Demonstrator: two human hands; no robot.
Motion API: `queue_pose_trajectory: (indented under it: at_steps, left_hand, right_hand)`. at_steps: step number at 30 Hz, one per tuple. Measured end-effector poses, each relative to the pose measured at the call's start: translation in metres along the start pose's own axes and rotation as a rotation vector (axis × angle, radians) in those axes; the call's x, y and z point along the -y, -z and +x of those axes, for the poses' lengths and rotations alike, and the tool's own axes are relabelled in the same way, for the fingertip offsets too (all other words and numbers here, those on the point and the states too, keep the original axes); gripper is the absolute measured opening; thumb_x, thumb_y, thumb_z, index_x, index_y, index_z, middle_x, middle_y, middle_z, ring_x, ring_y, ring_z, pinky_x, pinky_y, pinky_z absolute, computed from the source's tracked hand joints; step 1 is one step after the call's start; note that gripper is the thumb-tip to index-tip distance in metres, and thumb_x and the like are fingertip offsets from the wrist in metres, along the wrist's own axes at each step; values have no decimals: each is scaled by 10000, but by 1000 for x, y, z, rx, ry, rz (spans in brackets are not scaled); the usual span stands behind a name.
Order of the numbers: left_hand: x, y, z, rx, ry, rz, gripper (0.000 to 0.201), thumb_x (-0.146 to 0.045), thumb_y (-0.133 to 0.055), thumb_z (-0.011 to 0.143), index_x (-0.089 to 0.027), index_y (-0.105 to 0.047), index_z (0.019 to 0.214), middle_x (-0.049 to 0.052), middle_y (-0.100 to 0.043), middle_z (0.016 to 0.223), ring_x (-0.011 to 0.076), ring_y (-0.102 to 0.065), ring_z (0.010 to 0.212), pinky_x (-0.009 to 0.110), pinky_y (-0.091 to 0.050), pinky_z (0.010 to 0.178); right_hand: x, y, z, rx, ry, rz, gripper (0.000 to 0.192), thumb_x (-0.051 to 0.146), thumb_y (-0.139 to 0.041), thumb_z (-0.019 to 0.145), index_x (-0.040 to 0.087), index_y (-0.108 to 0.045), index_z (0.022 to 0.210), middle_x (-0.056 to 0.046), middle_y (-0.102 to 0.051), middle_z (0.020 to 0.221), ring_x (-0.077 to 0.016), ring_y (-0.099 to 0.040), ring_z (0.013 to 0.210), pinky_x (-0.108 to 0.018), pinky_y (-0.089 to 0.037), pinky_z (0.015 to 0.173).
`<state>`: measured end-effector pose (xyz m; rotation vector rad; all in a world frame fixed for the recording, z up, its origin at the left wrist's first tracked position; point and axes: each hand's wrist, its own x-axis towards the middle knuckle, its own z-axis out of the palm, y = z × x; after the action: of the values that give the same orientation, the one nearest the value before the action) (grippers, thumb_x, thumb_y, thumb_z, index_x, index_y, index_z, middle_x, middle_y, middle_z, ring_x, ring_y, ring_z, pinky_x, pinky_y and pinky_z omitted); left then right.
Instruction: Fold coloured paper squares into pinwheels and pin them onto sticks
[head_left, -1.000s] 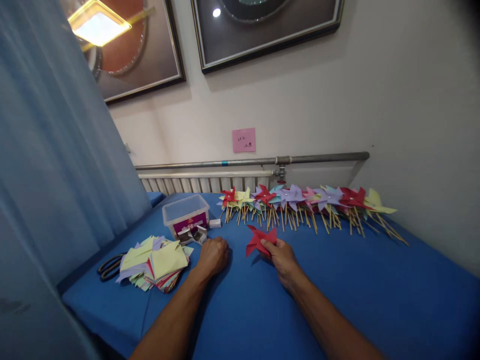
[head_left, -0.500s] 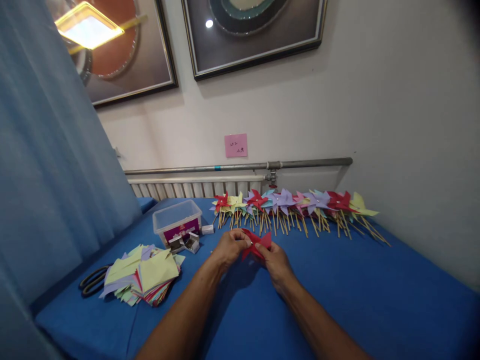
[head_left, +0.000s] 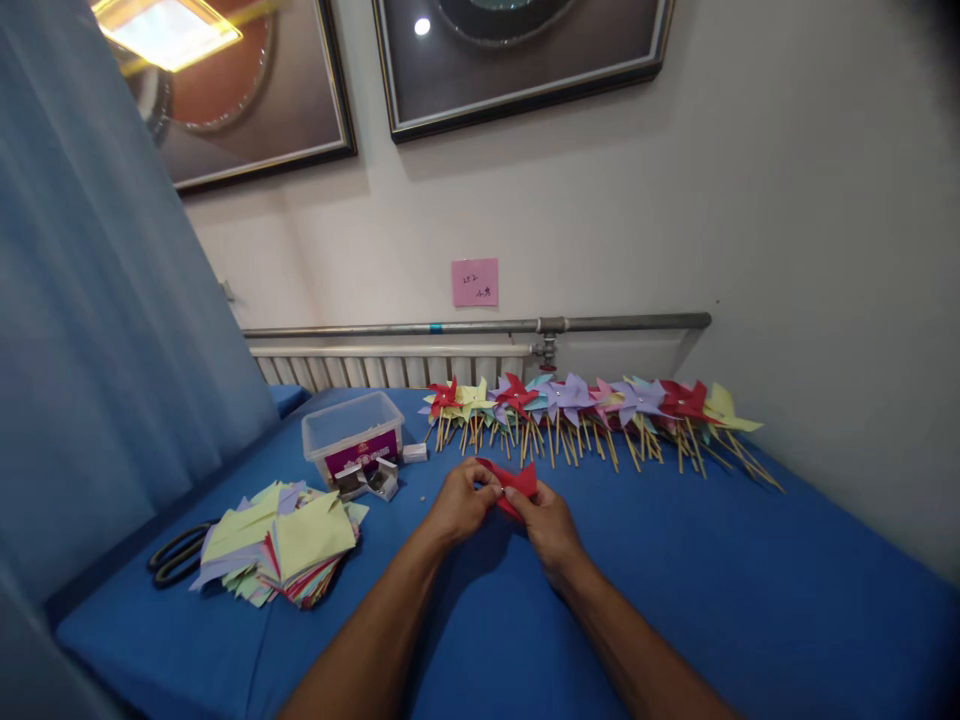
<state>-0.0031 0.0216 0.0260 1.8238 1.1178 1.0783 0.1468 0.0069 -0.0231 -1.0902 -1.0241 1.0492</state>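
A red paper pinwheel point(head_left: 523, 481) is held between both hands above the blue-covered table. My left hand point(head_left: 466, 500) pinches it from the left, thumb and forefinger near its centre, where a small shiny spot shows. On the other side my right hand point(head_left: 546, 518) grips the folded paper, its thumb close to the left fingertips. Fingers partly cover the pinwheel, and its underside is hidden. Beyond the hands lies a row of finished pinwheels point(head_left: 570, 396) in red, yellow, purple, pink and blue, their wooden sticks pointing toward me.
To the left is a stack of coloured paper squares point(head_left: 315, 535), with black-handled scissors point(head_left: 178, 553) partly under it. Behind stand a clear plastic tub point(head_left: 352, 425), small opened boxes point(head_left: 382, 480) and a small white box point(head_left: 415, 453). A blue curtain point(head_left: 112, 250) hangs at the left.
Both hands stay on the red pinwheel. The left fingers have closed in nearer the right thumb, and the paper has turned slightly, showing less of its lower blades. The view has shifted slightly.
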Motion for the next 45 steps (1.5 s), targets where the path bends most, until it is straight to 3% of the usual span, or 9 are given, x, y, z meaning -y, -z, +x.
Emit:
queue_pose_trajectory:
  at_steps: [4,9,15,22,33,41,45]
  left_hand:
    - [-5,-1,-1,-8,56,5,107,-160,-642,797,-144,-654,692,10,-617,812,111,-537,670,242,-424,649]
    - [-5,-3,-1,-45,74,0,127,-146,-651,778,-152,-624,654,-11,-597,721,104,-525,653,228,-396,632]
    - [-1,-6,-1,-40,202,-120,99,-176,-679,766,-155,-631,682,-47,-550,582,89,-439,532,228,-335,546]
    - [-1,-10,-1,-94,274,-157,112,-117,-686,732,-153,-630,642,-49,-554,545,86,-440,505,221,-334,526]
    - [0,-10,-2,-110,278,-129,114,-139,-690,698,-161,-613,619,-54,-534,526,80,-427,488,215,-286,490]
    - [8,-11,-1,-111,257,-92,126,-167,-689,706,-167,-596,622,-57,-517,525,80,-418,493,213,-281,493]
    - [9,-11,-1,-109,256,-88,123,-171,-670,712,-168,-588,621,-53,-523,533,84,-421,506,215,-287,501]
  right_hand:
    - [2,0,-1,18,-1,6,380,464,-782,697,190,-776,961,-67,-806,883,-249,-728,793,-357,-563,745]
    - [2,0,-2,9,-1,-15,346,434,-784,704,177,-782,936,-61,-804,856,-237,-718,772,-350,-554,739]
    - [5,0,-3,35,-12,11,334,424,-791,687,184,-779,919,-55,-798,844,-237,-715,772,-350,-547,753]
    - [11,-4,-6,38,-22,67,311,357,-801,665,196,-780,930,-45,-803,869,-232,-718,795,-357,-548,799]
    - [12,-3,-8,89,-40,72,413,448,-847,625,183,-783,935,-50,-795,832,-228,-711,766,-342,-541,756]
    - [12,-2,-9,72,-43,39,349,403,-824,628,180,-790,895,-33,-778,753,-194,-663,660,-297,-498,640]
    - [15,-2,-11,99,-54,45,361,432,-827,644,184,-786,903,-33,-780,756,-199,-677,674,-305,-511,654]
